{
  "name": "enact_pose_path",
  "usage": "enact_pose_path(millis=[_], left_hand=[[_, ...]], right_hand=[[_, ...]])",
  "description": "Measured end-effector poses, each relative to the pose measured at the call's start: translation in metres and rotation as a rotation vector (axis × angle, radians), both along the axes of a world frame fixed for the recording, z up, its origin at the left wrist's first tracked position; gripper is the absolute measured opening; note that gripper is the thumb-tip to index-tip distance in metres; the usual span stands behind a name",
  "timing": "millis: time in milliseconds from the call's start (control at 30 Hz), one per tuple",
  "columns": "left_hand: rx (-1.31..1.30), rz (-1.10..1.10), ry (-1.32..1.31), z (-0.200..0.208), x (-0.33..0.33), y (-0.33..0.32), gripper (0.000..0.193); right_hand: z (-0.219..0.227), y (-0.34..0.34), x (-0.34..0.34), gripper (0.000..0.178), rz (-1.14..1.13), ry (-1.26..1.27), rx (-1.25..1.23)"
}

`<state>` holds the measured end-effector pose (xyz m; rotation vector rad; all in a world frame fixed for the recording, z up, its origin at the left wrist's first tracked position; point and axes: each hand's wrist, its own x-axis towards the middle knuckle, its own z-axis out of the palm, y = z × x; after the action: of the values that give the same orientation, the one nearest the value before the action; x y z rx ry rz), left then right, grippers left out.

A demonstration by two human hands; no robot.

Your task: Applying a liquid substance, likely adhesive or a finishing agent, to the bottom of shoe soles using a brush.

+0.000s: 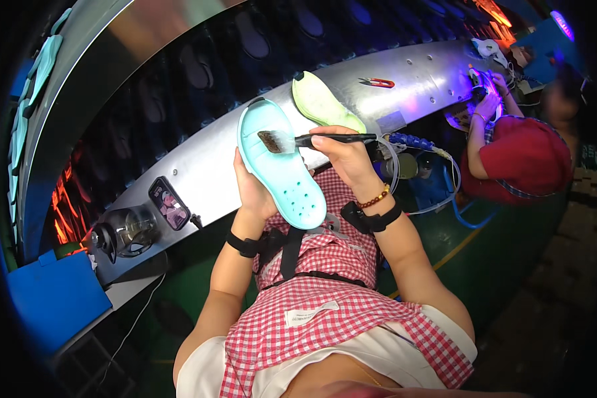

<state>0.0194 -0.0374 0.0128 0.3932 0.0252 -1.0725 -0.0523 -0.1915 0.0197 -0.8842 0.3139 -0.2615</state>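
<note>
At the left end of the metal worktop (215,174) is a glass jug (131,232), then a smartphone (170,203) by its front edge. The left hand (253,189) grips a turquoise clog (286,174), held over that edge. A flat paintbrush (303,140) has its bristles at the clog's footbed. A yellow-green clog (322,103) lies on the worktop; before it, the right hand (348,159) clasps the paintbrush's handle. Farther right on the worktop lie red snips (377,82).
</note>
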Motion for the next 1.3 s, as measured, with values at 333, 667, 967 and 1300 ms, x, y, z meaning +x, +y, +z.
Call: enact_pose_path(millis=[333, 667, 967, 1300], left_hand=[[0.06, 0.111, -0.01, 0.004, -0.01, -0.004, 0.069], [0.248, 0.328, -0.101, 0.005, 0.017, 0.006, 0.061], [-0.117, 0.049, -0.2, 0.019, -0.002, -0.003, 0.063], [0.121, 0.296, -0.104, 0.015, 0.003, 0.006, 0.065]], right_hand=[[0.019, 0.003, 0.031, 0.018, 0.009, -0.009, -0.315], [0.051, 0.016, -0.006, 0.019, 0.39, -0.058, -1.032], [0.079, 0.007, -0.001, 0.016, 0.019, -0.056, -0.702], [0.075, 0.005, -0.011, 0.017, 0.182, -0.036, -0.476]])
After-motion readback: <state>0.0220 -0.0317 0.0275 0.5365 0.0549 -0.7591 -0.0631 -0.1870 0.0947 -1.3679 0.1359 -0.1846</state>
